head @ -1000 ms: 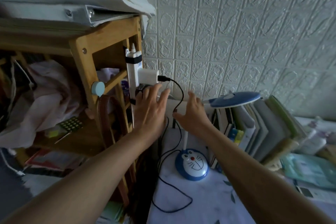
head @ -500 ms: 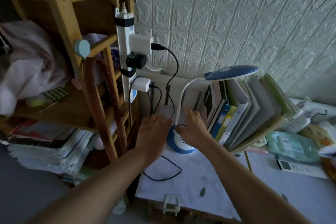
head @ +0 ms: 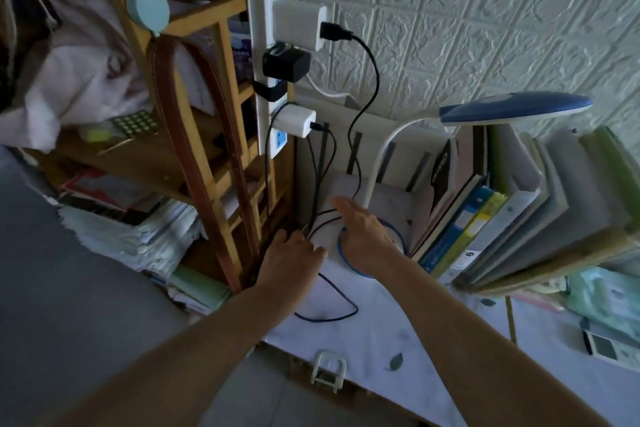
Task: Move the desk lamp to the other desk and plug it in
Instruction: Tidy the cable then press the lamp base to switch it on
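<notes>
The desk lamp stands at the back left of the desk, its blue head [head: 516, 109] on a bent white neck [head: 382, 149]. The round blue base [head: 398, 241] is mostly hidden under my right hand [head: 363, 239], which lies flat on it with fingers spread. My left hand [head: 291, 260] is at the desk's left edge, fingers curled around thin black cables [head: 313, 218] that drop from the power strip [head: 265, 87]. A cable loop [head: 329, 317] lies on the desk below that hand. The strip holds a large white adapter [head: 299, 22], a black one [head: 285, 64] and a small white one [head: 296, 120].
The strip is strapped upright to a wooden shelf [head: 204, 121] full of papers and cloth, with a brown strap [head: 194, 149] hanging in front. Leaning books and binders [head: 485, 211] crowd the lamp's right side. The white desk cloth [head: 381, 350] has a clip [head: 327, 369] at its front edge.
Both hands came down from the power strip to the desk. The right hand settled on the lamp base and the left closed on the cables. My view tilted down.
</notes>
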`<state>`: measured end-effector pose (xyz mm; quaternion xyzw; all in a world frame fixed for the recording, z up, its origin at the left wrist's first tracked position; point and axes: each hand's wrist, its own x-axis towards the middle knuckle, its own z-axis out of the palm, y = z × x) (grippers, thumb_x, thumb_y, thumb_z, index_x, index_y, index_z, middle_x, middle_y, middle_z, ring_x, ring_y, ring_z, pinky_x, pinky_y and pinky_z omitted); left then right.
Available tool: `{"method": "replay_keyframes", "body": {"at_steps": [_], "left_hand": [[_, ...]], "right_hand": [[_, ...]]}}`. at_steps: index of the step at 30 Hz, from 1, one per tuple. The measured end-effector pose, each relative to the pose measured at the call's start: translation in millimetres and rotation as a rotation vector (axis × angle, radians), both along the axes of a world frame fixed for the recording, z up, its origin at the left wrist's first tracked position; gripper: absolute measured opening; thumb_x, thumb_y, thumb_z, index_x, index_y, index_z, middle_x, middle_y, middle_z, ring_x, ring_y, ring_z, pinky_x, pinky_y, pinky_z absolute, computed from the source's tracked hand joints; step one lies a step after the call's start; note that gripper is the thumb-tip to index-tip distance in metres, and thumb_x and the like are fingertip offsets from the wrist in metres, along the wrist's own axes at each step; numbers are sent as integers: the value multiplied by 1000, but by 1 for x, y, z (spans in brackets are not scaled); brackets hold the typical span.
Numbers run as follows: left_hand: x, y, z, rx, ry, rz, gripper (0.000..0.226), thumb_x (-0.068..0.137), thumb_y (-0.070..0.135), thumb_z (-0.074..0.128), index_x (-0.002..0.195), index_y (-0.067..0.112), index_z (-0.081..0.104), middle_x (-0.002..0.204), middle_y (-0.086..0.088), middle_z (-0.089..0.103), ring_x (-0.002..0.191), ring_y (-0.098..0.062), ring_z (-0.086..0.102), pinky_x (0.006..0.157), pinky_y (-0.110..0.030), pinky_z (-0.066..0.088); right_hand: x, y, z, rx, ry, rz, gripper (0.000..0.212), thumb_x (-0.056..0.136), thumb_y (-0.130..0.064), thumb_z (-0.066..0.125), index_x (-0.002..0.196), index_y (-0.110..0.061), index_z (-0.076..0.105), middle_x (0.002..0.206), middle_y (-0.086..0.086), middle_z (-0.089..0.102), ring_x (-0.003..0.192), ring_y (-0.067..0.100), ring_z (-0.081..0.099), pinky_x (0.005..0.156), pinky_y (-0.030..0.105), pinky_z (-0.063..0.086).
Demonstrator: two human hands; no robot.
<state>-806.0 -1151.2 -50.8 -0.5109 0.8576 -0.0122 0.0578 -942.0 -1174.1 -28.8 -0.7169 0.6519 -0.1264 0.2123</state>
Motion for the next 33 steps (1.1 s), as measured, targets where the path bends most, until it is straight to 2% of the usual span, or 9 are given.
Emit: {"method": "replay_keyframes", "body": {"at_steps": [5,11,13,17,19,22,25,28,33], "left_hand": [[12,-1,-9,40,-81,-40,33,83,4,45,114,14,55,101,-7,66,109,-31,46,98,-45,31],[35,-7,-15,3,-148,-80,20,89,9,46,96,9,64,92,-6,66,103,-30,47,85,-41,35],[42,-8,-15,12,-143,-68,20,89,9,48,98,8,65,96,-8,63,103,-29,50,83,-39,39],[58,-10,-11,21,-182,-11,21,90,11,51,101,2,66,111,-16,61,114,-31,50,90,-40,45],[68,-11,-7,7,-220,19,22,90,11,52,103,1,66,120,-19,58,119,-34,47,92,-43,47],[79,-14,-5,-24,-268,30,26,91,12,51,110,0,64,127,-22,54,123,-38,44,95,-45,45],[86,-14,-7,-69,-310,6,30,91,15,51,115,0,61,132,-22,51,126,-37,41,100,-45,41],[89,-14,-9,-74,-326,-25,31,90,14,52,116,-1,60,130,-24,52,124,-39,41,101,-47,38],[90,-10,-13,-53,-330,-26,35,87,12,57,118,-5,57,132,-26,49,127,-41,40,105,-48,36]], "right_hand": [[12,-19,-10,-39,175,66,61,86,4,50,141,-17,33,148,0,36,125,29,40,95,38,43],[30,-29,-21,-40,419,69,37,89,-10,55,125,-17,55,121,9,55,116,31,47,94,38,44],[40,-30,-20,-56,395,45,27,92,-15,49,116,-14,62,117,11,56,113,32,50,89,38,44],[58,-34,-15,-43,352,4,25,95,-18,42,104,-11,65,116,10,54,103,33,58,74,37,43],[68,-36,-15,-32,323,-35,22,95,-15,40,99,-10,61,115,10,54,95,34,59,67,35,39],[79,-39,-14,36,112,-176,11,94,-15,35,87,-14,43,103,14,60,88,36,58,65,36,36],[90,-41,-12,91,15,-241,10,93,-16,36,85,-15,43,99,15,63,77,31,51,62,34,33],[96,-42,-10,100,30,-249,14,92,-16,37,85,-13,49,100,15,63,89,35,56,67,34,35],[94,-36,-13,61,185,-116,28,93,-13,38,100,-7,64,108,12,63,99,33,59,73,33,41]]}}
